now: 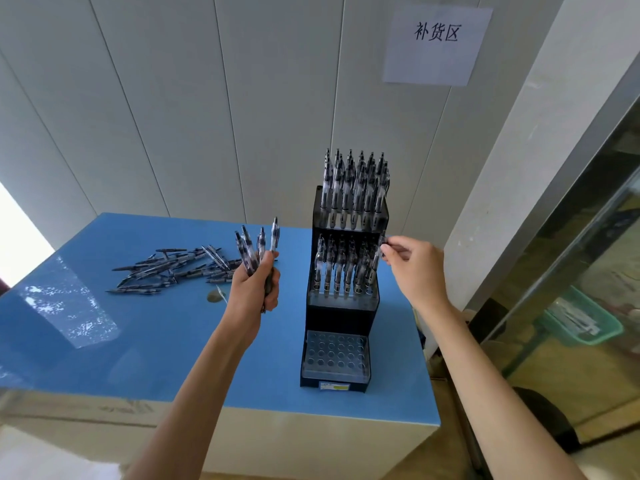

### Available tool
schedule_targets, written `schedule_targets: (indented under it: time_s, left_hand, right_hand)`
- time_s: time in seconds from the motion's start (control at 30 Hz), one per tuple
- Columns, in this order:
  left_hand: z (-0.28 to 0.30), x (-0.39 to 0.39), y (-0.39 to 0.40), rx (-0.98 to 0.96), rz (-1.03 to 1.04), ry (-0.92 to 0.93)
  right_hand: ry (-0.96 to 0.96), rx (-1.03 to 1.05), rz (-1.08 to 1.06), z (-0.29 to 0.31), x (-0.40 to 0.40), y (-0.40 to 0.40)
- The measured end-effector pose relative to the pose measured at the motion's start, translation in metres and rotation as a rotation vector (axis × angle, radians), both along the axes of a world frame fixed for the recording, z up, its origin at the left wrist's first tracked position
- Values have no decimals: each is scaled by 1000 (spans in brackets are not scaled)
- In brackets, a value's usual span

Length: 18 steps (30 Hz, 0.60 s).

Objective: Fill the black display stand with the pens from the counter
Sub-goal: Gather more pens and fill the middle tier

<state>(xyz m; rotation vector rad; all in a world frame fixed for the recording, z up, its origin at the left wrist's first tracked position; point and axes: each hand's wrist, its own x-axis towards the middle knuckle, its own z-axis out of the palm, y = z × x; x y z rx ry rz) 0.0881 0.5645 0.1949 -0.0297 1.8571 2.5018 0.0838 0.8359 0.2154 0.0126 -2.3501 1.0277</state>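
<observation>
**Right hand at the middle tier, left hand loaded with pens**

Both arms are out over the blue bench (145, 348), bare forearms reaching forward from the bottom of the view. The left hand (252, 287) is raised, wrist bent back, fingers (268, 268) clenched round a bundle of pens (258, 247) that fans upward out of the fist, four or five clear barrels with dark tips showing above the knuckles. The right hand (414, 263) is up at the right edge of the black display stand (341, 317), palm turned left, thumb and forefinger pinching the top of a single pen (381, 249) at the right end of the middle tier.

Now the stand itself: it sits upright on the right half of the bench, three stepped tiers. The top tier (353, 202) is packed, rows of pens standing upright, clips up. The middle tier (343, 271) carries several rows of standing pens too, and the pinched pen is at its far right corner. The bottom tier (334, 355) is a clear plate of round holes with no pen in any of them. A small label (334, 386) runs along the stand's front base.

Over on the left rear of the bench lies the loose pile of pens (176, 268), scattered flat and crossing one another, well apart from the stand. A paper sign (436, 45) with printed characters hangs on the panelled wall behind. Off to the right, a green basket (585, 323) sits behind glass.
</observation>
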Motion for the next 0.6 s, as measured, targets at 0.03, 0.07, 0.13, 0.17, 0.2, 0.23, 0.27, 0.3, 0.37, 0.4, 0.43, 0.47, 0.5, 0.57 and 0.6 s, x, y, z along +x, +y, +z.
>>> schedule_targets:
  time_s: [0.03,0.07,0.13,0.17,0.2,0.23,0.27,0.3,0.37,0.4,0.43,0.47,0.5,0.57,0.6]
  left_hand:
    - [0,-1,1,16,-3,-7]
    - [0,-2,1,27,-5,-16]
    - [-1,-3,3,47,-9,-31]
    - [-1,-4,4,56,-14,-34]
    - [-1,-5,6,59,-19,-32]
    - [-2,-6,7,56,-25,-27]
    - [-2,-6,8,49,-30,-19]
    - [-3,-7,9,39,-32,-8]
    - [-4,-7,10,16,-28,13]
    - [-4,-6,11,6,-24,19]
    - [-4,-6,12,-3,-19,22]
    - [-4,-6,13,-12,-15,25]
    - [-4,-6,13,-23,-12,28]
    - [-5,-6,14,-51,-8,40]
    - [-6,-6,13,-70,-9,47]
  right_hand:
    - [-11,8,3,-1,0,-1]
    - [-23,11,4,-3,1,-1]
    - [-38,-11,4,-6,0,-2]
    - [-42,-21,4,-7,0,-3]
    - [-46,-23,5,-7,-1,-3]
    - [-49,-21,7,-6,-3,-3]
    - [-53,-17,10,-5,-3,-3]
    - [-56,-12,12,-4,-4,-3]
    - [-64,-6,13,-3,-4,-3]
    - [-68,-7,12,-3,-4,-3]
    - [-71,-13,11,-4,-4,-2]
    - [-77,-20,9,-4,-4,-2]
    - [-84,-27,8,-6,-5,-1]
    - [-112,-25,12,-10,-7,0]
    - [-133,-15,14,-14,-7,0]
